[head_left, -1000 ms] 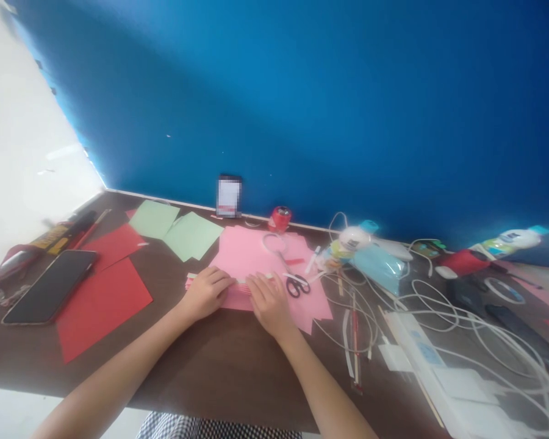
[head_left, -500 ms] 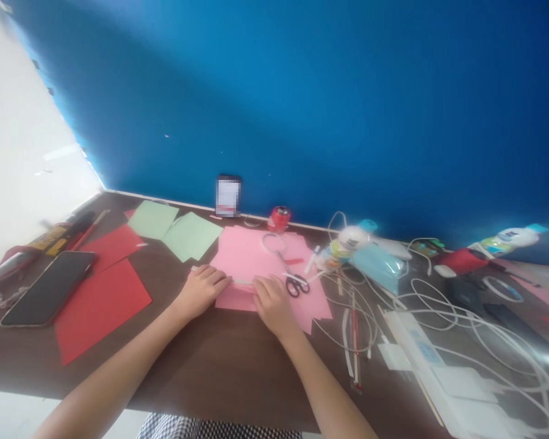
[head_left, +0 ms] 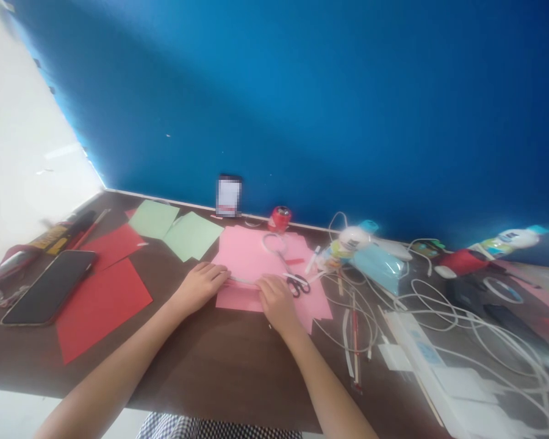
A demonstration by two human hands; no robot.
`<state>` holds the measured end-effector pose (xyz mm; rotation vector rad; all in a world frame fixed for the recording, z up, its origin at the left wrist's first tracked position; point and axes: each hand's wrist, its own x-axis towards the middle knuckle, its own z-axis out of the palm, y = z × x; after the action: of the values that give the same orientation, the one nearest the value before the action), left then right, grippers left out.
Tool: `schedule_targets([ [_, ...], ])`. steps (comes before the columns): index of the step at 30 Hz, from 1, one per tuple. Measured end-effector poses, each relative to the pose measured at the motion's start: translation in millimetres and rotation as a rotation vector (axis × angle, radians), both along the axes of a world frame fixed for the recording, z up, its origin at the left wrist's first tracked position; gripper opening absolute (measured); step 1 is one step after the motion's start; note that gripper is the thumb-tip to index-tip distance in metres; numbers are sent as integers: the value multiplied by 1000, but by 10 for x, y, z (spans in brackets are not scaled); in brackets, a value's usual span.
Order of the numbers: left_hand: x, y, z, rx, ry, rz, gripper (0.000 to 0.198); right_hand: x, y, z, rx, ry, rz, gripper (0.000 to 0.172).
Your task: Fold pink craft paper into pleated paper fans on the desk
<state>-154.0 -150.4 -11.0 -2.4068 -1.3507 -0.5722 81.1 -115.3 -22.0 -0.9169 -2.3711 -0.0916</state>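
Observation:
Pink paper sheets (head_left: pixel 242 244) lie stacked in the middle of the dark table. My left hand (head_left: pixel 205 281) presses its closed fingers on the left end of a thin, pale rolled or folded edge of the pink paper. At the right end of that edge, my right hand (head_left: pixel 277 299) has its fingers bent and pressed down on it. I cannot tell whether a stick is inside the edge. Black-handled scissors (head_left: pixel 298 285) rest on the paper just right of my right hand. A white ring (head_left: pixel 273 244), perhaps tape, lies farther back.
Red sheets (head_left: pixel 105 311) and a phone (head_left: pixel 50 289) lie left, green sheets (head_left: pixel 194 235) behind. A red round container (head_left: pixel 280 218) stands near the blue wall. To the right are a glue bottle (head_left: pixel 352 238), a blue packet (head_left: pixel 379 268), tangled cables (head_left: pixel 466 317) and a power strip (head_left: pixel 412 332).
Both hands have shifted slightly along the pale edge, the right one a little rightward. A pale tip beside my left hand no longer shows. A tiny white bit now shows by my right wrist.

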Motion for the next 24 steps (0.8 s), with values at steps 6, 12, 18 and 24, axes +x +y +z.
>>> schedule_targets([
  [6,-178,92,-52,-90,-140,-27,18,154,110,26,-124,2,-33,18],
  [12,-330,133,-111,-325,-443,68,21,200,148,51,-278,187,18,16],
  [18,-393,121,57,-645,-920,145,21,228,171,143,-678,430,-41,21],
  [24,-395,136,68,-793,-1427,164,32,229,158,256,-1079,709,-35,33],
])
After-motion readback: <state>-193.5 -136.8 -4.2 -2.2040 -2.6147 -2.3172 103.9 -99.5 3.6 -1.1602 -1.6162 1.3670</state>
